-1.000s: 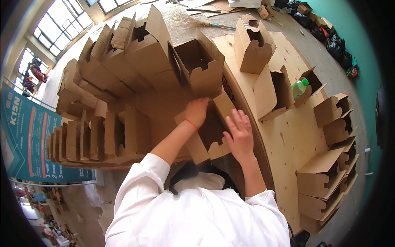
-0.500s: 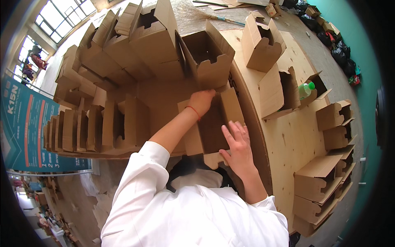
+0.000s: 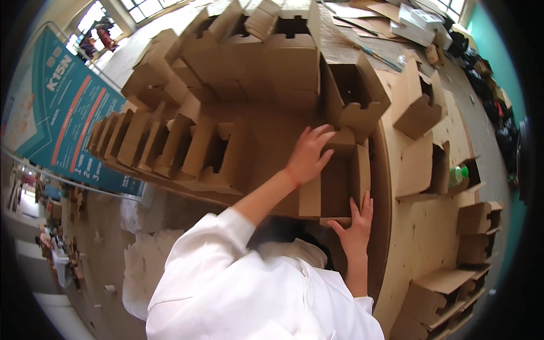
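Note:
An open brown cardboard box [image 3: 309, 195] stands before me with its top flaps raised and its inside in view. My left hand [image 3: 309, 156] is over its far left corner, fingers spread and nothing in them. Close to those fingertips rises the box's notched far flap. My right hand [image 3: 355, 229] lies at the near right corner, thumb and fingers apart, fingertips touching the right flap [image 3: 364, 170]. Just beyond, another open cardboard box [image 3: 362, 116] with a notched flap stands close to the first.
Open boxes [image 3: 207, 164] form a row on the left; more boxes [image 3: 294, 68] stand behind. On the plywood board [image 3: 408, 238] at right are several boxes, with a green-capped bottle [image 3: 458, 174] in one. A broom [image 3: 379, 58] and black bags [image 3: 481, 85] lie farther off.
The view has swung, shifting the scene rightward. My left hand's fingers, curled at the far flap before, are now spread. The near flap, which stuck out toward me, now shows as a thin edge.

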Action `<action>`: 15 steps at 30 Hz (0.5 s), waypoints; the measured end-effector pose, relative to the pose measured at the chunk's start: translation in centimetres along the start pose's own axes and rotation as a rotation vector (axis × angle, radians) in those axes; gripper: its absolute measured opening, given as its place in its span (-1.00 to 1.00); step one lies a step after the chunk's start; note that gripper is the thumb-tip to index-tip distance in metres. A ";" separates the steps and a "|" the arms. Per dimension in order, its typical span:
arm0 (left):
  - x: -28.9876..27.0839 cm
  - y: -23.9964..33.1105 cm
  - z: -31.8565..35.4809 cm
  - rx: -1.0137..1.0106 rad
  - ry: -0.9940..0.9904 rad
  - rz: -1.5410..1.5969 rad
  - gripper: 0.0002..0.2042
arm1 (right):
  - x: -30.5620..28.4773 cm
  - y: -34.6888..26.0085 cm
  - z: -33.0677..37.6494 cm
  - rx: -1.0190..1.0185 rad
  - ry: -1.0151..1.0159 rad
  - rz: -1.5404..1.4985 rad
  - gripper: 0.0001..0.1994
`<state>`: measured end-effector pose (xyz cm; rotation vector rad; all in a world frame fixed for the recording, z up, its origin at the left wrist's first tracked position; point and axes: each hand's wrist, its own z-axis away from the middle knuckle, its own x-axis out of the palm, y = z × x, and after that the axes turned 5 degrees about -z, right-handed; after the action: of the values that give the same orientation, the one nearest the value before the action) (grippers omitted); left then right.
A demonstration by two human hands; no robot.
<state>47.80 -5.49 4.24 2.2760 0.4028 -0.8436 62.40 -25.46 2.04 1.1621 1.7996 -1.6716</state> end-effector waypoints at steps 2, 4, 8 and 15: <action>-6.1 0.4 2.4 -0.090 0.067 -0.184 -0.58 | -0.2 -0.1 -0.1 0.050 -0.001 -0.053 -0.30; -11.3 -1.7 5.4 -0.267 0.133 -0.352 -0.56 | -0.4 -0.8 -0.1 0.090 -0.016 -0.103 -0.32; -16.6 -6.6 11.5 -0.522 -0.096 -0.431 -0.53 | -0.4 -1.3 -0.1 0.089 -0.035 -0.109 -0.35; -18.8 -8.4 14.0 -0.451 -0.405 -0.370 -0.73 | -0.5 -1.3 -0.1 0.080 -0.048 -0.103 -0.36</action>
<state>23.25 -9.93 4.77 1.5919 0.7513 -1.2264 61.68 -25.42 3.17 1.0688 1.8057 -1.8296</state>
